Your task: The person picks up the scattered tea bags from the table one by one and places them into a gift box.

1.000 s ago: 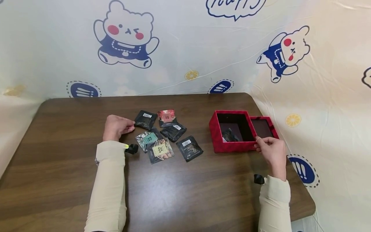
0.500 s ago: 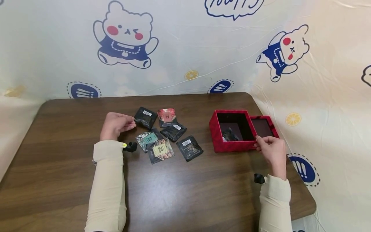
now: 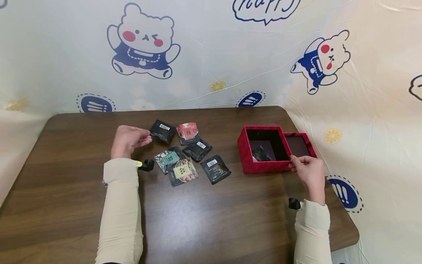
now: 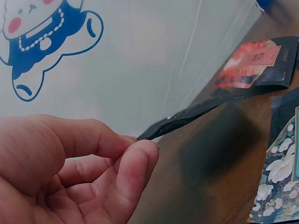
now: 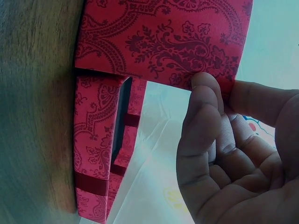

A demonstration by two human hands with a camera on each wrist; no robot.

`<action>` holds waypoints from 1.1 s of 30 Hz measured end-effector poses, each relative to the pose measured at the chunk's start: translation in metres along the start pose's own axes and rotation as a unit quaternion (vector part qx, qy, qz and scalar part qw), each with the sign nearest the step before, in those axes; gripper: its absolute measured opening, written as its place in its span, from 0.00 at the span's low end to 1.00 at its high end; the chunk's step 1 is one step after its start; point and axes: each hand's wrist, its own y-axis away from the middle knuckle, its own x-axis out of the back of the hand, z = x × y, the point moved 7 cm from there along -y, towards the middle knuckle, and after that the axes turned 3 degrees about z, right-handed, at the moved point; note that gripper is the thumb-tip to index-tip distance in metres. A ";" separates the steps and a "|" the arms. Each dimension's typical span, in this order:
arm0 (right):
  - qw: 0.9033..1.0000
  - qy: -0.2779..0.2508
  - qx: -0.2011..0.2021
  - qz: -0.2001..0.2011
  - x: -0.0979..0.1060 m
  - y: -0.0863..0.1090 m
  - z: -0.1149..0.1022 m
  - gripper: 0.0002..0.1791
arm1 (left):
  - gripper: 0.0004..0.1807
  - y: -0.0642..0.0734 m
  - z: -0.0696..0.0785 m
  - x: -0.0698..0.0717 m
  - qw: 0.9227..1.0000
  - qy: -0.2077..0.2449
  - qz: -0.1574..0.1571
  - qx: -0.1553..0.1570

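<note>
My left hand (image 3: 128, 141) pinches the left edge of a flat black sachet (image 3: 162, 131) between thumb and fingertips. In the left wrist view this sachet (image 4: 187, 117) is seen edge-on, raised over the table with a dark shadow below. Close by on its right lies a sachet with a red floral front (image 3: 188, 132). At the right, my right hand (image 3: 310, 174) pinches the front right corner of a red patterned box (image 3: 267, 168), whose top is uncovered. A dark sachet (image 3: 261, 154) lies inside the box. The right wrist view shows thumb and fingertip on the wall of the box (image 5: 159, 42).
A shallow red lid (image 3: 312, 146) lies against the box's right side. Several more sachets lie mid-table: a black one (image 3: 197, 150), a teal-labelled one (image 3: 169, 157), a yellow-labelled one (image 3: 182, 172) and a barcoded black one (image 3: 215, 169). A printed curtain (image 3: 197, 47) hangs behind the wooden table (image 3: 211, 220).
My left hand has moved slightly away from me and left, lifting the black sachet. The red-fronted sachet has shifted a little left. The right hand and box have stayed put.
</note>
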 end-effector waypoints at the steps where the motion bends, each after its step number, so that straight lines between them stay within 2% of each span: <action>1: 1.000 -0.003 0.000 0.001 0.000 0.000 0.000 0.23 | 0.22 0.001 0.000 0.000 1.000 -0.006 -0.001 0.002; 4: 1.000 -0.009 0.000 0.002 0.000 0.000 0.000 0.23 | 0.21 0.002 -0.001 0.001 1.000 -0.019 -0.001 0.003; 7: 1.000 -0.010 -0.002 -0.003 -0.001 0.000 0.001 0.24 | 0.21 0.003 0.000 0.003 1.000 -0.008 0.008 0.001; 12: 1.000 -0.004 -0.002 -0.005 -0.002 0.000 0.002 0.24 | 0.19 0.006 0.005 0.009 0.999 -0.008 0.037 -0.015; 15: 1.000 -0.003 -0.001 -0.002 -0.001 -0.001 0.003 0.24 | 0.19 0.007 0.008 0.009 0.999 -0.013 0.038 -0.022; 23: 1.000 -0.006 0.004 -0.003 -0.001 -0.001 0.003 0.24 | 0.22 0.009 0.016 -0.001 0.999 0.008 0.010 -0.040; 28: 1.000 -0.007 0.005 0.002 0.000 -0.001 0.003 0.23 | 0.21 0.013 0.025 -0.014 0.998 -0.003 -0.013 -0.056; 33: 1.000 -0.013 0.013 0.005 -0.001 -0.002 0.002 0.23 | 0.20 0.013 0.030 -0.027 0.998 0.001 -0.034 -0.058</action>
